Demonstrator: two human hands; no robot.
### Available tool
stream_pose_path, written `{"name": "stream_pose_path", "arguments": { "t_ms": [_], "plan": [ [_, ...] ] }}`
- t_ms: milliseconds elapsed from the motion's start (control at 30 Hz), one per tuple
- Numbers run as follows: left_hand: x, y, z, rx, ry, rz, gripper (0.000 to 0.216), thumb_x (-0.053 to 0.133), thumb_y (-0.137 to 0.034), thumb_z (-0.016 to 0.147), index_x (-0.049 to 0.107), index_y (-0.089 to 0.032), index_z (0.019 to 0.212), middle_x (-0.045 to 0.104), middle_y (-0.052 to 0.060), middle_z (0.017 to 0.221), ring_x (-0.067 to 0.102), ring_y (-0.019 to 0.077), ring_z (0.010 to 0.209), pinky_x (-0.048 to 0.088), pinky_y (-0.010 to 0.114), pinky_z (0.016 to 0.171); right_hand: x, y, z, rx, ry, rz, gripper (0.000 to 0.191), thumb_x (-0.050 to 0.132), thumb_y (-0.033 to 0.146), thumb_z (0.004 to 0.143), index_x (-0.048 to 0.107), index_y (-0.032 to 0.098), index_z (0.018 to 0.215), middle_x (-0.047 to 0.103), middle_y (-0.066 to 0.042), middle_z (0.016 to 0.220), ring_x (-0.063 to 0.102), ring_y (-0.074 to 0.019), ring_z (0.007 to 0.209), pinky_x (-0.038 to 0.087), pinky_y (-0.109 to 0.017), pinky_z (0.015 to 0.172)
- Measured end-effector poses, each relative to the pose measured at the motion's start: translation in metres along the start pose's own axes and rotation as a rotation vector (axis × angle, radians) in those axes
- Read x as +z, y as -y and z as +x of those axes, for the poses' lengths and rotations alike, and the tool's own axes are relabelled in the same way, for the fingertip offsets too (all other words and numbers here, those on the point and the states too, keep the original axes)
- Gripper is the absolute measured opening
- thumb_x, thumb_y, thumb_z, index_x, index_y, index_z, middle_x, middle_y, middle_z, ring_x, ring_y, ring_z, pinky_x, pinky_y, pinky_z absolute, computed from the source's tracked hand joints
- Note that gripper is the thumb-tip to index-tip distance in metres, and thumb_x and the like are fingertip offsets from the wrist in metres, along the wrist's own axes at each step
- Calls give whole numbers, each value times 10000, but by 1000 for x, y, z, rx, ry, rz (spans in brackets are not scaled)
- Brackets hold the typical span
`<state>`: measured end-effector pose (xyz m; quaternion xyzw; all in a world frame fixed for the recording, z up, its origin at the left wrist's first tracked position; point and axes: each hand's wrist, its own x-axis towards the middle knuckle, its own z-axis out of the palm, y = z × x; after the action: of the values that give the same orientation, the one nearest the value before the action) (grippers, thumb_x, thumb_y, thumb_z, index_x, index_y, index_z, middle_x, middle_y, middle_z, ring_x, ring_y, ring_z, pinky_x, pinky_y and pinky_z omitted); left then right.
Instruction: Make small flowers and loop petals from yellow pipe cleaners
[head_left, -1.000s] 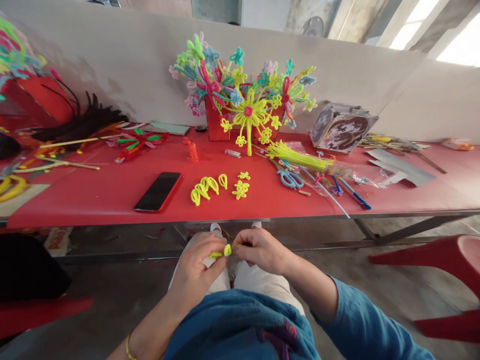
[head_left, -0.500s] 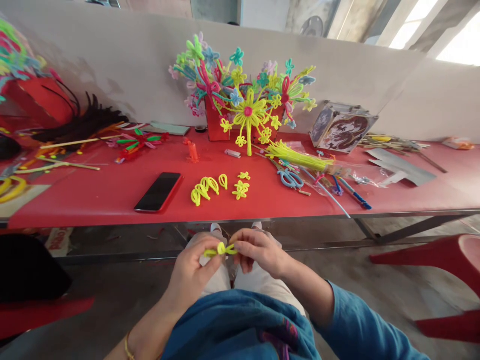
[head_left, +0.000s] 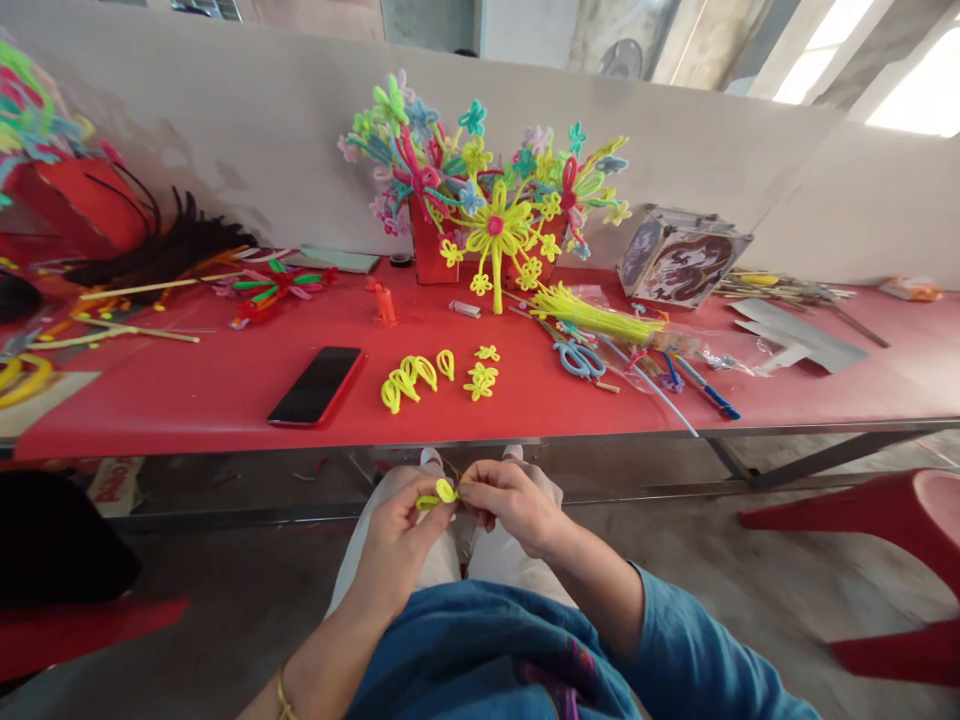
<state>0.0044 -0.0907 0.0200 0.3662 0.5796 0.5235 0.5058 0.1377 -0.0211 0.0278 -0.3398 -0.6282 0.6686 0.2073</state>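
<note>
Over my lap, below the table's front edge, my left hand (head_left: 401, 535) and my right hand (head_left: 510, 500) pinch a small yellow pipe-cleaner piece (head_left: 439, 495) between their fingertips. Both hands are closed on it, the loop showing between my thumbs. On the red table (head_left: 187, 400) straight ahead lie several finished yellow pipe-cleaner loops (head_left: 416, 375) and little yellow flowers (head_left: 481, 378). A bundle of straight yellow pipe cleaners (head_left: 592, 312) lies further right.
A phone in a red case (head_left: 319, 384) lies left of the loops. A red box of pipe-cleaner flowers (head_left: 487, 195) stands at the back, blue scissors (head_left: 579, 358) and a patterned box (head_left: 682, 262) to its right. Red stools (head_left: 892, 520) stand at right.
My hands have kept twisting the yellow piece; its loop turned between my fingers and both hands drew slightly closer together. The table's things stayed put.
</note>
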Motion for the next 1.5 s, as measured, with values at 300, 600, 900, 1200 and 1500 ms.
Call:
{"name": "stream_pose_path", "arguments": {
  "t_ms": [300, 600, 900, 1200, 1500],
  "plan": [
    [-9, -16, 11, -162, 162, 63, 192, 617, -336, 659, 615, -151, 609, 546, -12, 572, 480, 126, 557, 365, 220, 509, -15, 15, -2, -150, 38, -520, 74, 504, 137, 709, 566, 145, 669, 508, 44, 588, 426, -65, 544, 319, -168, 501],
    [-7, -13, 10, -190, 117, -1, 111, 660, -262, 593, 641, -153, 600, 596, -15, 571, 508, 123, 565, 374, 230, 553, -9, 11, -4, -115, -21, -329, 163, 471, 242, 804, 593, 135, 812, 534, 24, 624, 453, -66, 538, 363, -168, 500],
    [-9, -14, 8, -196, 123, -11, 115, 650, -253, 623, 627, -142, 604, 583, -19, 570, 476, 99, 549, 356, 221, 539, -18, 6, -9, -396, 31, -697, 123, 514, 130, 781, 633, 160, 791, 612, -1, 710, 546, -84, 649, 403, -168, 607],
    [-4, -15, 6, -248, 136, -165, 109, 676, -253, 603, 640, -151, 614, 608, -15, 575, 529, 118, 589, 406, 232, 588, -6, -2, -12, -363, -197, -502, 100, 497, 125, 743, 586, 154, 707, 575, 5, 630, 520, -90, 576, 405, -189, 549],
    [-3, -4, 4, -130, 92, -152, 89, 648, -235, 665, 630, -153, 635, 599, -21, 594, 512, 105, 606, 412, 215, 602, 15, -22, -9, -85, -188, 381, 179, 609, 308, 693, 533, 146, 701, 464, 57, 511, 369, -34, 413, 287, -155, 393]
  ]
}}
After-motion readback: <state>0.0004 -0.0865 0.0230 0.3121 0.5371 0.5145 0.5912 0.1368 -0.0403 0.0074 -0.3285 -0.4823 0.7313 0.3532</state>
